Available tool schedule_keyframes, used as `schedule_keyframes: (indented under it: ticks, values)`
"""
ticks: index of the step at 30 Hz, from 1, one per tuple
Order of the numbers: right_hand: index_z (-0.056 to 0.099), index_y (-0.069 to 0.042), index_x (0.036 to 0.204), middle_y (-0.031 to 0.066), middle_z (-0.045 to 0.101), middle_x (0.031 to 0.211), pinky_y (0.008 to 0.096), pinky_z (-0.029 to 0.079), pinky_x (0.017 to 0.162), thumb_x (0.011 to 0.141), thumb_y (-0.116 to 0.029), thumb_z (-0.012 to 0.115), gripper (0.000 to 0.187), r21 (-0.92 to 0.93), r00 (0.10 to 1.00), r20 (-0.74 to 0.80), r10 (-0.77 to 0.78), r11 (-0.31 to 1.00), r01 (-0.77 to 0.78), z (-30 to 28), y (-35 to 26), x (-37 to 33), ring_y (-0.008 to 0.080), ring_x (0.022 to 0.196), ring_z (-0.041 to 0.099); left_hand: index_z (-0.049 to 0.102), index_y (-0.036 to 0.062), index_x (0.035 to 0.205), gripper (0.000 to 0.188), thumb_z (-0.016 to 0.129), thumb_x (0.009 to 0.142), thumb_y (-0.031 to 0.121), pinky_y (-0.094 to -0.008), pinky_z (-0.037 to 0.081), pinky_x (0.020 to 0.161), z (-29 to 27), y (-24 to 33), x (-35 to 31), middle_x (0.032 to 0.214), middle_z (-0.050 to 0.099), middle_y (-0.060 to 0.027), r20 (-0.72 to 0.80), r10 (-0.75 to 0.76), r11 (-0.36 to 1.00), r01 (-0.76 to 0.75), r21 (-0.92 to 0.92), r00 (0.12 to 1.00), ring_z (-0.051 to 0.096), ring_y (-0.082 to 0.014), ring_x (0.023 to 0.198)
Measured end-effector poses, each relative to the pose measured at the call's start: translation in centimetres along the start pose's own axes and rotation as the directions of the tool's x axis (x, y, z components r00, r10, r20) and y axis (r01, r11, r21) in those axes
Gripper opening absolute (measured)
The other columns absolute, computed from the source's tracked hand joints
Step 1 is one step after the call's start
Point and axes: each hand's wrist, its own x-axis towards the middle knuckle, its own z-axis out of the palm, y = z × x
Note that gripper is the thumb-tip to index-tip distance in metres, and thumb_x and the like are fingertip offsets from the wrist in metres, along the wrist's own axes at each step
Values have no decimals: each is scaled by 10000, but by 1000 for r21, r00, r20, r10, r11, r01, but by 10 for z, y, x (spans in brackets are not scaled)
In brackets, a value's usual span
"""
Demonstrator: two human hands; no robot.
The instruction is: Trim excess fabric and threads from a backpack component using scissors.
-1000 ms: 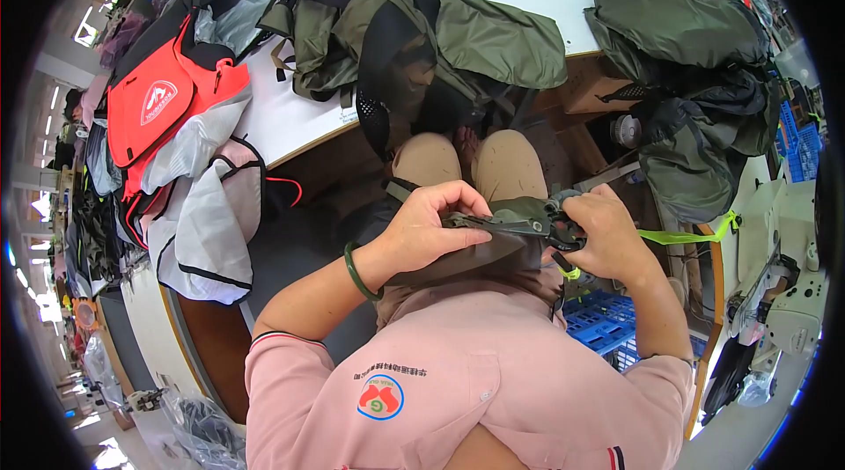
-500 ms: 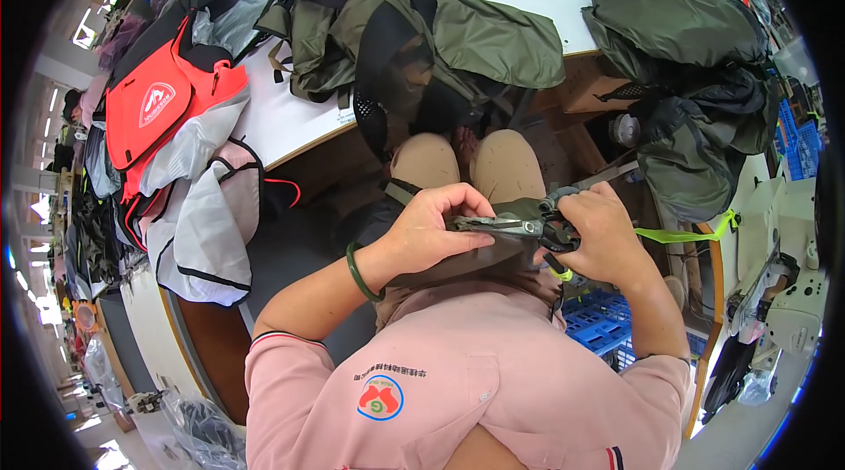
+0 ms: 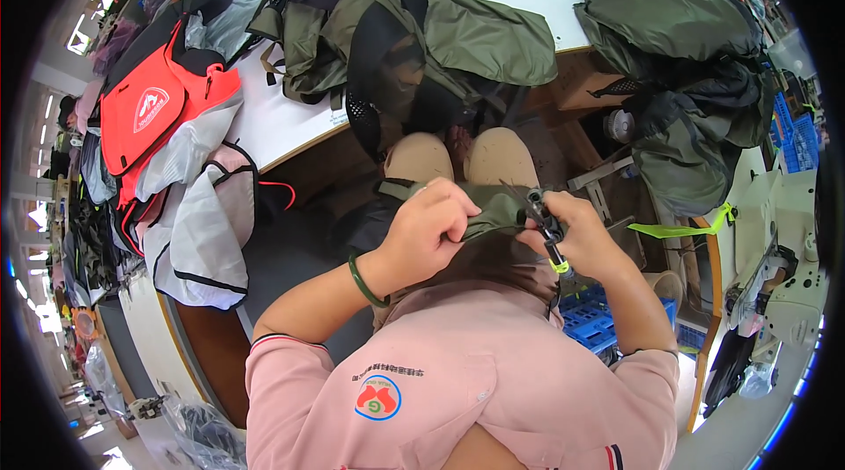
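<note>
Olive green fabric [image 3: 495, 214] lies across my lap, with a darker, shiny part nearer my body. My left hand [image 3: 424, 232], with a green bangle at its wrist, is closed in a pinch on the fabric's upper edge. To the right of the fabric, my right hand [image 3: 576, 228] grips a pair of scissors [image 3: 547, 225] by the dark handles. The blades point away from me, up and to the left, apart from the left hand. A yellow-green band shows at the lower end of the handles.
Olive and black backpacks [image 3: 488, 34] lie on the white table [image 3: 295, 131] ahead. At the left hang red and grey bag pieces [image 3: 150, 118]. More olive bags [image 3: 673, 17] are piled at the right, beside a sewing machine [image 3: 792, 276]. A blue crate [image 3: 598, 316] stands below my right arm.
The scissors have turned from lying crosswise between both hands to pointing away from me. My left hand has left the blades and now pinches the fabric.
</note>
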Motion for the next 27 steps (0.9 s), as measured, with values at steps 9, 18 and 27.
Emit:
schedule_keyframes:
  ticks: [9, 18, 27]
  values:
    - [604, -47, 923, 110, 593, 839, 366, 462, 720, 693, -128, 816, 324, -8, 976, -179, -124, 992, 124, 1, -14, 1, 317, 804, 558, 437, 97, 657, 338, 646, 605, -163, -278, 431, 621, -1, 3, 0, 956, 598, -103, -117, 147, 989, -142, 52, 982, 554, -226, 765]
    - [592, -56, 917, 40, 613, 864, 280, 485, 643, 870, -363, 526, 317, 749, 670, -480, 566, 662, -23, -65, 56, -88, 143, 753, 592, 546, 63, 1089, 463, 826, 753, 214, -352, 431, 931, -54, -37, 62, 1140, 552, -86, -76, -142, 989, 138, -52, 987, 529, -207, 1049]
    - [604, -16, 1247, 205, 575, 1321, 432, 362, 1104, 968, -106, 518, 306, -787, 726, -568, -388, 514, -341, -216, 36, -462, 323, 1296, 485, 553, 51, 1188, 560, 746, 796, 401, -452, 429, 955, -134, -175, 164, 1155, 585, -172, -383, 21, 604, 293, 741, 924, 546, -372, 1121]
